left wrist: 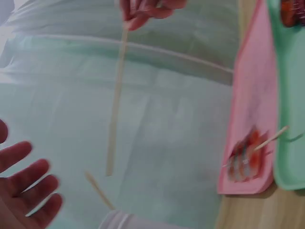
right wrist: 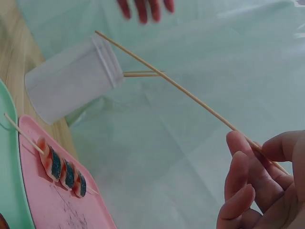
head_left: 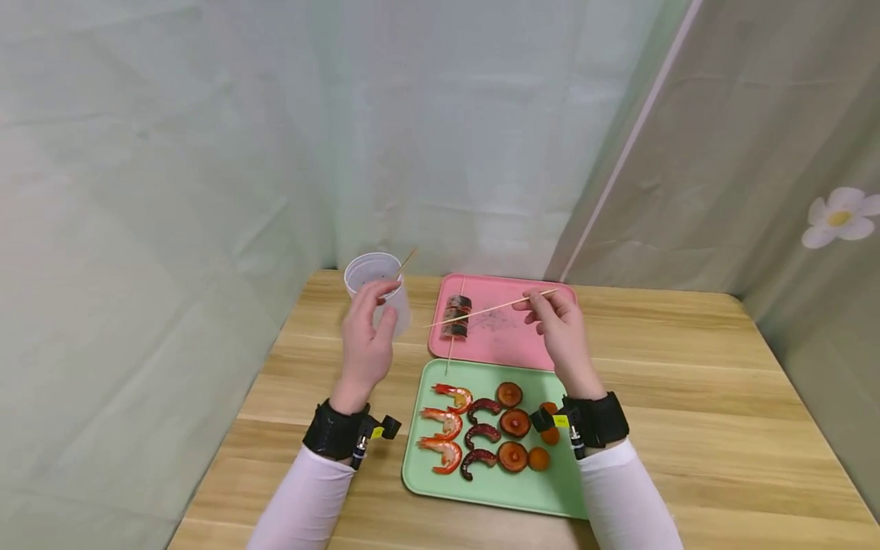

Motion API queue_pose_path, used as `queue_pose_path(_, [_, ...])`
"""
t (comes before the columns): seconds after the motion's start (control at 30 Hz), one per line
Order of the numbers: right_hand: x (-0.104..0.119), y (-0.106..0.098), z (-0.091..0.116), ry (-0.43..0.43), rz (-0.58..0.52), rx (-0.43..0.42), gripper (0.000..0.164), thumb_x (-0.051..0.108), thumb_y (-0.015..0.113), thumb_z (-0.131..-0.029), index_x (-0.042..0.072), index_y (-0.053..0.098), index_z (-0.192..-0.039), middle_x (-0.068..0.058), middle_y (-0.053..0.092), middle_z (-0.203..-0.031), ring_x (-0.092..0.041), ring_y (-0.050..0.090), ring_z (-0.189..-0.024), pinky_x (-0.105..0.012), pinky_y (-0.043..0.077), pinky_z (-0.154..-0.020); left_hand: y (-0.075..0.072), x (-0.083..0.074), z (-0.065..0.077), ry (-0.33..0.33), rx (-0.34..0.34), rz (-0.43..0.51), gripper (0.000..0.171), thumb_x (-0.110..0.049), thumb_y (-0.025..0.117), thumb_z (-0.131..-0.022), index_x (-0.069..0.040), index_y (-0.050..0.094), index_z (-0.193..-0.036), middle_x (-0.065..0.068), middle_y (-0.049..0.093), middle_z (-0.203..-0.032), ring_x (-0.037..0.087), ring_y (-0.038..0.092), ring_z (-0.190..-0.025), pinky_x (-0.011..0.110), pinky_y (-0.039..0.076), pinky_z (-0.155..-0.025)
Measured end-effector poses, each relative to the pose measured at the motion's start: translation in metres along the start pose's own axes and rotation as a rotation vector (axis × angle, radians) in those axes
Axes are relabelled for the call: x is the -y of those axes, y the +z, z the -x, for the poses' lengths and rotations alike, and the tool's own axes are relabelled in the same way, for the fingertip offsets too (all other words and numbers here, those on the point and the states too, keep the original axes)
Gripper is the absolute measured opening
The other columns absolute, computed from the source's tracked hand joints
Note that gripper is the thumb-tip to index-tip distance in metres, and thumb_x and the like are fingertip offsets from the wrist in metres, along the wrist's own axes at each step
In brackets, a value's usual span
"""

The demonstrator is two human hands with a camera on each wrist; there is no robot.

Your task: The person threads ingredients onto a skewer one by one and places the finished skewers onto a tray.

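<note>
In the head view my right hand (head_left: pixel 564 336) pinches a thin bamboo skewer (head_left: pixel 491 308) near one end, between thumb and fingers. The bare stick slants leftward over the pink tray (head_left: pixel 512 351). My left hand (head_left: pixel 366 344) is raised by the white cup (right wrist: pixel 71 78), fingers spread and relaxed, holding nothing in the left wrist view. Another thin stick (head_left: pixel 407 261) pokes out of the cup; the right wrist view shows two. A loaded skewer lies on the pink tray, threaded through several dark-and-pink banded food pieces (head_left: pixel 455 317), its lower end reaching over the green tray (head_left: pixel 495 500).
On the green tray sit three shrimp (head_left: pixel 448 454), three dark red curled tentacle pieces (head_left: pixel 483 433), three round brown mushroom slices (head_left: pixel 514 422) and some orange balls (head_left: pixel 539 459), partly hidden by my right wrist. Both trays stand on a wooden table (head_left: pixel 708 397) against pale curtains.
</note>
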State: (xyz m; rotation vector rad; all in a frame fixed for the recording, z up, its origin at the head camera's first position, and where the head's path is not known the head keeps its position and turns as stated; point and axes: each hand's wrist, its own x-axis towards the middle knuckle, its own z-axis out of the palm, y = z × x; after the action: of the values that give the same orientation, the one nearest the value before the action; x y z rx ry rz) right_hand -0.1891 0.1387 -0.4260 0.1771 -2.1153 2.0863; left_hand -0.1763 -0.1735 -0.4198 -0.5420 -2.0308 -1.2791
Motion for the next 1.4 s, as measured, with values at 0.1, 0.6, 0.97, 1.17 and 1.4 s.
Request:
queue_pose_path(0.1, [0.000, -0.002, 0.008, 0.001, -0.015, -0.002, 0.034, 0.028, 0.055, -0.114, -0.002, 0.068, -0.124, -0.005, 0.078, -0.102, -0.018, 0.062, -0.084, -0.031, 0.046, -0.074, 0.010, -0.002, 0.008, -0.031, 0.163, -0.004, 0.030, -0.006, 0.056, -0.106, 0.003, 0.067, -0.133, 0.017, 0.067, -0.129, 0.033, 0.062, -0.119, 0.046, 0.048, -0.099])
queue_pose_path(0.6, [0.002, -0.001, 0.028, 0.038, -0.004, 0.057, 0.033, 0.028, 0.056, -0.114, -0.001, 0.069, -0.123, -0.005, 0.077, -0.103, -0.019, 0.062, -0.086, -0.029, 0.044, -0.074, 0.026, -0.014, 0.025, -0.031, 0.535, -0.120, 0.025, -0.017, 0.055, -0.113, -0.004, 0.075, -0.123, 0.009, 0.074, -0.114, 0.024, 0.070, -0.108, 0.045, 0.055, -0.097])
queue_pose_path(0.97, [0.002, 0.000, 0.032, 0.028, -0.008, 0.068, 0.033, 0.026, 0.056, -0.114, -0.003, 0.069, -0.123, -0.002, 0.078, -0.101, -0.018, 0.062, -0.084, -0.027, 0.044, -0.072, 0.027, -0.018, 0.030, -0.051, 0.574, -0.159, 0.015, -0.015, 0.063, -0.110, -0.010, 0.076, -0.111, 0.001, 0.073, -0.103, 0.015, 0.068, -0.093, 0.040, 0.058, -0.083])
queue_pose_path(1.17, [0.001, -0.004, 0.031, 0.016, 0.017, 0.107, 0.030, 0.025, 0.056, -0.114, -0.001, 0.069, -0.124, -0.003, 0.078, -0.102, -0.019, 0.063, -0.084, -0.028, 0.046, -0.073, 0.026, -0.017, 0.030, -0.038, 0.577, -0.172, 0.013, -0.013, 0.064, -0.109, -0.010, 0.076, -0.106, 0.001, 0.073, -0.098, 0.015, 0.070, -0.090, 0.040, 0.059, -0.082])
queue_pose_path(1.4, [0.005, -0.018, 0.032, 0.061, 0.075, 0.176, 0.031, 0.026, 0.058, -0.113, 0.004, 0.063, -0.134, -0.011, 0.076, -0.111, -0.027, 0.065, -0.088, -0.030, 0.048, -0.075, 0.022, -0.017, 0.033, -0.076, 0.554, -0.160, 0.014, -0.011, 0.065, -0.108, -0.007, 0.078, -0.112, 0.006, 0.077, -0.106, 0.023, 0.074, -0.099, 0.045, 0.059, -0.089])
